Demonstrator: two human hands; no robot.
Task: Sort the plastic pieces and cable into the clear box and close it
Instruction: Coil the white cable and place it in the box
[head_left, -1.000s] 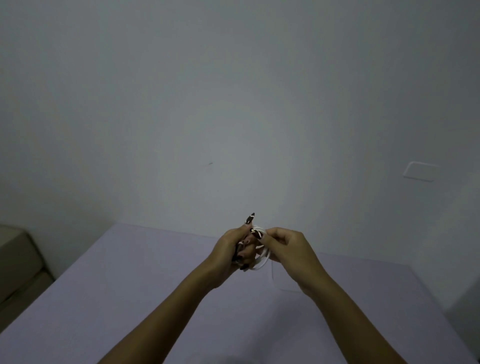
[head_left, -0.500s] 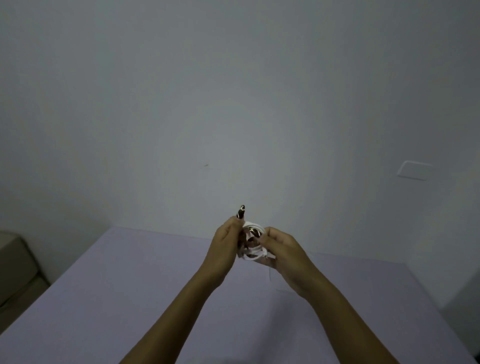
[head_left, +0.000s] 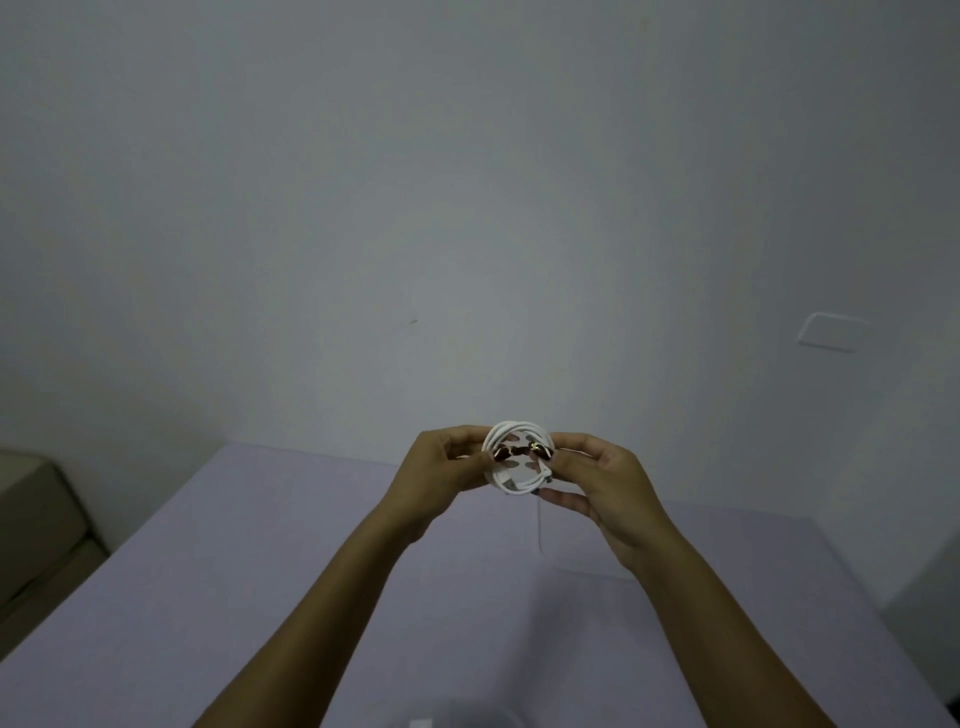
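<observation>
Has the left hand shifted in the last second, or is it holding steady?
Yes. The left hand has swung from edge-on to face the coiled white cable, held up level with the purple table's far edge, fingertips meeting the right hand.

Left hand (head_left: 441, 467) and right hand (head_left: 605, 486) raised together, fingers (head_left: 563, 500) pinching.

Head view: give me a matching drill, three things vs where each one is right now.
Things:
1. coiled white cable
2. wall plate
3. beige furniture

Places:
A. on the wall, right side
B. far left, beside the lilac table
C. held up between the left hand and the right hand

Pairs: 1-C, 2-A, 3-B
</observation>
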